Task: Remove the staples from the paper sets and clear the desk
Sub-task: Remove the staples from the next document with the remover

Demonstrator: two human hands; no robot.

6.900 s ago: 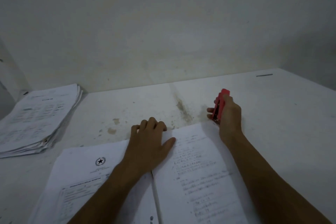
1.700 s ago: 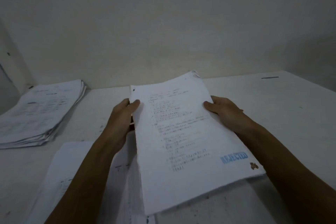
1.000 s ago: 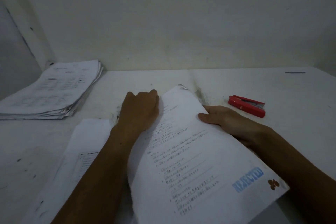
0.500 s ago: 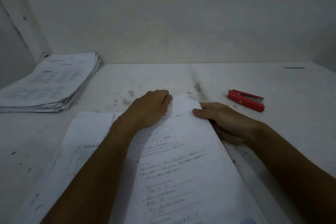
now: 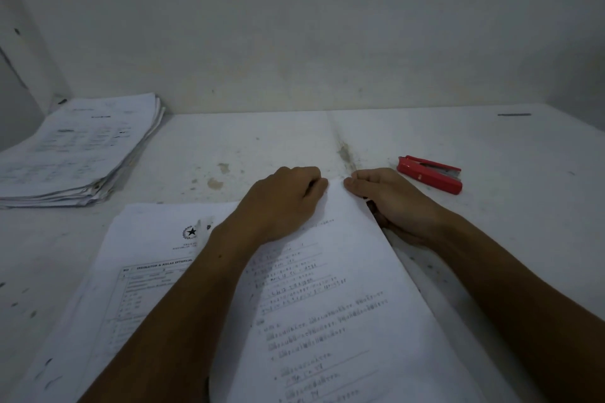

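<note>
I keep the paper set (image 5: 343,304) flat on the desk (image 5: 491,239), overlapping another sheet (image 5: 140,271), so its far corner stays put. My left hand (image 5: 281,203) and right hand (image 5: 393,203) curl onto that corner, probably picking at the staple. The stapler (image 5: 429,173) lies beside my right hand, the finished pile (image 5: 75,150) far left.

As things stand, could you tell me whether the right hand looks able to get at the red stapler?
Probably yes. The red stapler lies on bare desk just beyond the right hand, with nothing between them. That hand grips the edge of the paper set, so it would have to let go first.
</note>
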